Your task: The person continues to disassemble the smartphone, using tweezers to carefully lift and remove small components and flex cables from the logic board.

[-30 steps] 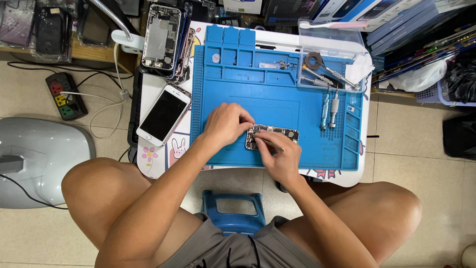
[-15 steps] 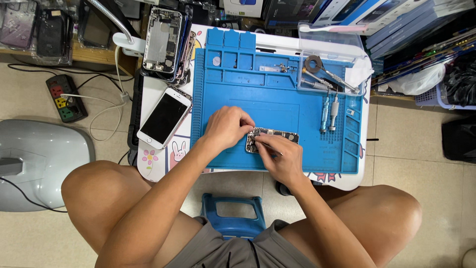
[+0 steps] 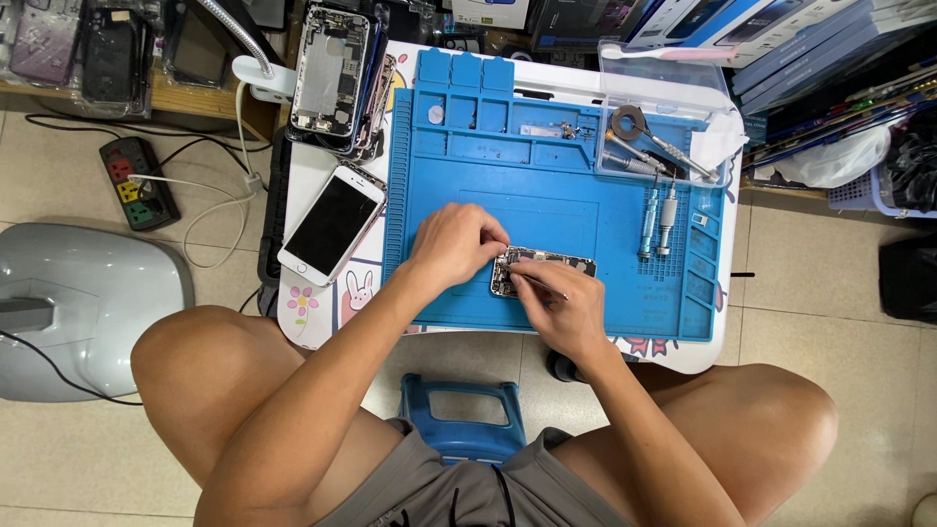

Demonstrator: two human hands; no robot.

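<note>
Head view, looking straight down: opened phone chassis (image 3: 547,270) lying flat near the front-middle of the blue repair mat (image 3: 547,185), which covers most of the small white desk (image 3: 322,303). Left hand (image 3: 457,242) curled over the chassis's left end, fingertips pressing it down, grip closed lightly on its edge. Right hand (image 3: 556,293) pinched shut around thin metal tweezers (image 3: 539,282), tips dipping into the exposed internals; what the tips have hold of, if anything, too small to tell. Two slim screwdrivers (image 3: 658,221) resting upright in the picture, just right of the work, well apart from both hands. Intact white phone (image 3: 332,224) lying face-up on the desk's left part, beside the mat; a stripped phone frame (image 3: 330,70) further back. Clear tray (image 3: 664,146) with tools at the mat's back right. Probable risks: tweezer tips slipping and scratching or shorting board parts if the chassis shifts under loose pressure; a tiny screw or connector flicking off the mat onto the tiled floor (image 3: 830,263) and getting lost.
</note>
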